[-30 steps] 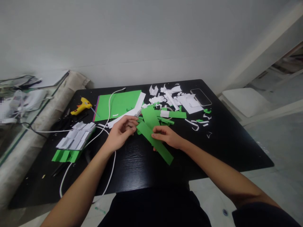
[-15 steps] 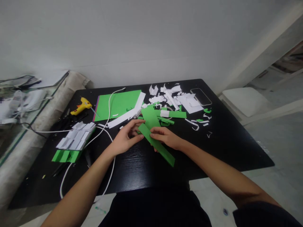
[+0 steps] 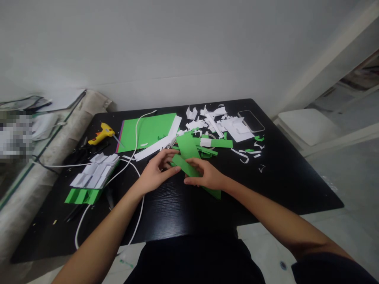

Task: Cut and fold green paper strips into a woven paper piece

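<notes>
A green paper strip [image 3: 186, 165] is held between my two hands above the table's middle. My left hand [image 3: 158, 169] pinches its upper left end, thumb in front and fingers behind. My right hand [image 3: 209, 174] is closed around the strip's middle and covers part of it; the lower right end shows below the palm. Just behind the hands is a wider green paper piece [image 3: 188, 145]. Another green strip with a white paper bit [image 3: 206, 142] on it lies to the right of that piece.
White paper scraps [image 3: 213, 118] litter the back right beside a phone-shaped frame [image 3: 251, 120]. Green sheets [image 3: 148, 128] and a yellow glue gun [image 3: 102, 134] lie at the back left. A folded white-and-green paper piece [image 3: 94, 173] sits left, near a white cable [image 3: 138, 221].
My right hand has shifted its hold, with the thumb lower and the fingers wrapped further over the strip. The strip's lower right end has swung slightly up. My left hand has barely moved.
</notes>
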The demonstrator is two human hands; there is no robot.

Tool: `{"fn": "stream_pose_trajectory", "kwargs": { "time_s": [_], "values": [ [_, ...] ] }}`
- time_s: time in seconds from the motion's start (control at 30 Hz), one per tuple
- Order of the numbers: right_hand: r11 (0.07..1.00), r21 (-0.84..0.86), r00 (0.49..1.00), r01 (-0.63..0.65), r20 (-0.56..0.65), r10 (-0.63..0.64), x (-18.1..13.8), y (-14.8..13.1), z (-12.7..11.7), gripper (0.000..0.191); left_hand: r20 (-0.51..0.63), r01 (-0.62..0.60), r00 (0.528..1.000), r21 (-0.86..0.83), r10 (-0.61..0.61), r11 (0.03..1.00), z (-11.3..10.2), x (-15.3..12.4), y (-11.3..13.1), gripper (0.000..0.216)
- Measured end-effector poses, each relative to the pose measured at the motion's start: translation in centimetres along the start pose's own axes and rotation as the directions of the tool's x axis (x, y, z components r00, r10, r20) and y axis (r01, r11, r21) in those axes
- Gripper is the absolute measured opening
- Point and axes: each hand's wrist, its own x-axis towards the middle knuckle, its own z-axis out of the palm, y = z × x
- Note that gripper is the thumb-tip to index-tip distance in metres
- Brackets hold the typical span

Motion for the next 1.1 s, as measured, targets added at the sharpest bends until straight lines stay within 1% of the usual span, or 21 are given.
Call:
{"fn": "stream_pose_trajectory", "kwargs": {
  "time_s": [0.07,0.13,0.3,0.5,0.63,0.7,0.8,0.87,0.97,1.03,1.1],
  "values": [
    [0.998,-0.061,0.999,0.007,-0.036,-0.01,-0.2,0.1,0.0,0.071,-0.022,0.003,1.0,-0.004,-0.003,1.0,-0.1,0.1,-0.1,0.043],
    [0.998,-0.068,0.999,0.009,-0.046,-0.012,-0.2,0.3,0.0,0.069,-0.034,0.002,0.999,-0.02,-0.003,1.0,-0.1,0.1,-0.1,0.044],
    [0.999,-0.034,0.998,0.032,-0.048,-0.033,-0.2,0.4,-0.1,0.059,-0.042,0.008,0.999,-0.051,-0.01,0.999,-0.2,0.2,-0.2,0.045],
    [0.997,0.054,0.998,0.054,-0.03,-0.053,0.0,-0.3,-0.1,0.048,-0.039,0.027,0.999,-0.066,-0.029,0.997,-0.6,0.2,-0.4,0.049],
    [0.996,0.057,0.997,0.065,-0.035,-0.063,0.0,-0.5,-0.2,0.049,-0.021,0.032,0.999,-0.058,-0.033,0.998,-0.6,0.2,-0.4,0.048],
    [0.996,0.062,0.997,0.065,-0.034,-0.063,0.0,-0.6,-0.2,0.05,-0.029,0.019,0.999,-0.064,-0.021,0.998,-0.5,0.2,-0.3,0.05],
    [0.994,0.084,0.998,0.066,-0.021,-0.065,0.0,-0.5,-0.2,0.048,-0.027,-0.037,0.999,-0.053,0.035,0.998,-0.5,0.1,-0.1,0.056],
    [0.994,0.081,0.998,0.069,-0.008,-0.069,-0.1,-0.5,-0.3,0.045,-0.003,-0.075,0.997,-0.017,0.075,0.997,-0.5,0.1,0.0,0.047],
    [0.996,0.063,0.998,0.068,0.006,-0.069,-0.2,-0.5,-0.4,0.045,0.031,-0.116,0.993,0.087,0.114,0.989,-0.7,0.1,0.1,0.027],
    [0.998,0.037,0.998,0.059,0.006,-0.06,-0.2,-0.5,-0.4,0.046,0.033,-0.132,0.991,0.157,0.128,0.979,-0.9,0.1,0.0,0.019],
    [0.998,-0.023,0.998,0.059,-0.004,-0.059,-0.2,-0.6,-0.5,0.045,0.02,-0.145,0.989,0.198,0.144,0.969,-1.0,0.2,-0.1,0.014]
  ]
}}
